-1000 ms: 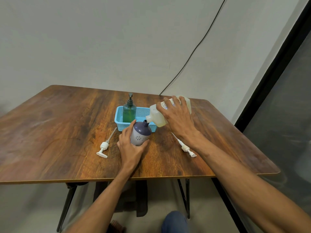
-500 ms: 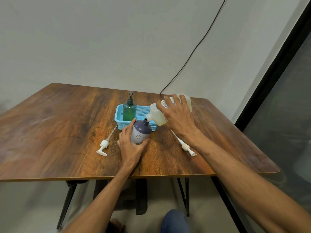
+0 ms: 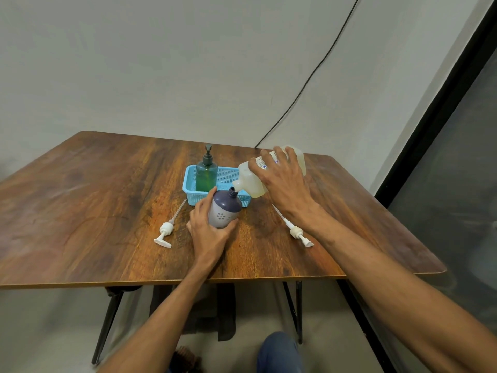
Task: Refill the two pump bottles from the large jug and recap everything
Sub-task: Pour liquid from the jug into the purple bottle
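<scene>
A purple-and-white pump bottle (image 3: 224, 208) stands uncapped on the table, and my left hand (image 3: 208, 230) wraps its near side. My right hand (image 3: 282, 184) grips the large pale yellow jug (image 3: 251, 181), tipped down to the left so its spout sits right at the purple bottle's open neck. A green pump bottle (image 3: 206, 175) with its pump on stands in the blue basket (image 3: 189, 188). Two white pump heads lie on the table: one (image 3: 164, 232) left of my left hand, the other (image 3: 298, 234) under my right forearm.
The wooden table (image 3: 94, 197) stretches wide to the left; its front edge is close to me. A black cable (image 3: 309, 79) runs down the wall behind. A dark glass panel (image 3: 457, 170) stands at the right. My knee (image 3: 277, 351) shows below the table.
The jug has tipped a little further and risen slightly, keeping its spout at the purple bottle's neck. My left hand stays on the bottle.
</scene>
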Motion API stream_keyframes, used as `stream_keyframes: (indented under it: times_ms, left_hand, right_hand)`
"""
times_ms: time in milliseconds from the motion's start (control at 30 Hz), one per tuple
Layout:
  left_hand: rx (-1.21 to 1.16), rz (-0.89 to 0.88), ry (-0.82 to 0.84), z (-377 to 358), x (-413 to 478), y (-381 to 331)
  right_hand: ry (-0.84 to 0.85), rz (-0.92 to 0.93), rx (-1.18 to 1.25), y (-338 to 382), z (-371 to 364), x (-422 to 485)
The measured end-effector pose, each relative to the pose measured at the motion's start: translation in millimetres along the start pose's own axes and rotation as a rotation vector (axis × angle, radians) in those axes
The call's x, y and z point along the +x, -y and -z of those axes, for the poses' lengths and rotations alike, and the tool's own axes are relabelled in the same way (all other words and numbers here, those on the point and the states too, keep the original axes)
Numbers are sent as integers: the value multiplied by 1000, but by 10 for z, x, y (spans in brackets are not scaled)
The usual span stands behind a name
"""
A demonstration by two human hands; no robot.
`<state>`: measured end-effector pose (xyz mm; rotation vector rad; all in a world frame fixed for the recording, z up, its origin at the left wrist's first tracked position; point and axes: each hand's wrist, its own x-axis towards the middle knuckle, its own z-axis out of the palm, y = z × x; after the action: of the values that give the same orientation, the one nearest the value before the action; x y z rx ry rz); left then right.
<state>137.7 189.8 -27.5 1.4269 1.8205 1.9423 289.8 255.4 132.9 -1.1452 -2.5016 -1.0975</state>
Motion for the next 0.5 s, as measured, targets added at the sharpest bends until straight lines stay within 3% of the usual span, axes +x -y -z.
stream_keyframes:
  times_ms: [500]
  left_hand:
    - [-15, 3, 4, 16, 5, 8]
  right_hand:
    - [-22, 26, -46, 1, 37, 38]
